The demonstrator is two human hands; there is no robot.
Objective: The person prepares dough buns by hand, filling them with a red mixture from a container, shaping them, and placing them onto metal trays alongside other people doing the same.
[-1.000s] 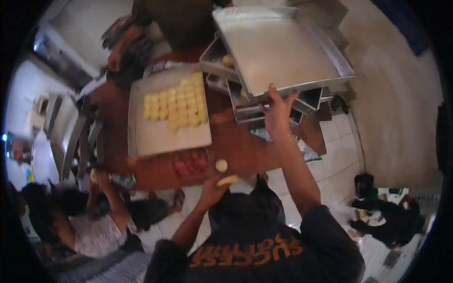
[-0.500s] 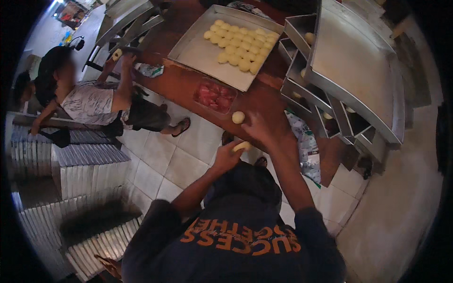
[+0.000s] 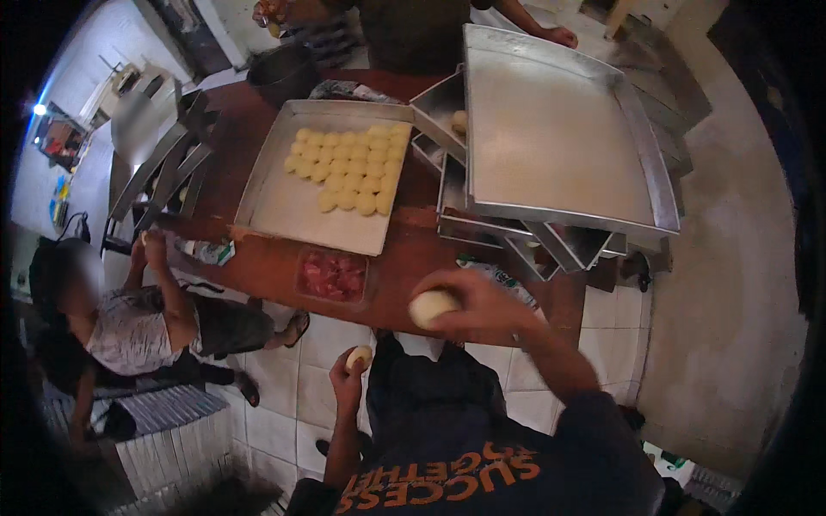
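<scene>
My right hand (image 3: 482,301) grips a round, pale yellow dough ball (image 3: 433,310), raised above the near edge of the brown table. Lower and to the left, in front of that edge, my left hand (image 3: 346,383) holds another piece of pale dough (image 3: 359,356) in its fingers. Between the hands and the far side sits a clear plastic tub (image 3: 372,288) of red, chunky pieces (image 3: 331,275). Behind it a shallow metal tray (image 3: 280,193) carries rows of dough balls (image 3: 348,168), packed together toward its right side.
Metal trays (image 3: 551,129) are stacked crookedly on the right, beside a plastic packet (image 3: 508,279). A black bucket (image 3: 284,73) stands at the far left of the table (image 3: 237,271). One co-worker (image 3: 413,34) stands opposite; another (image 3: 138,327) works at the left.
My right hand has picked up the dough ball from the table edge and lifted it. My left hand has moved left, away from the right one. The view has shifted toward the far side.
</scene>
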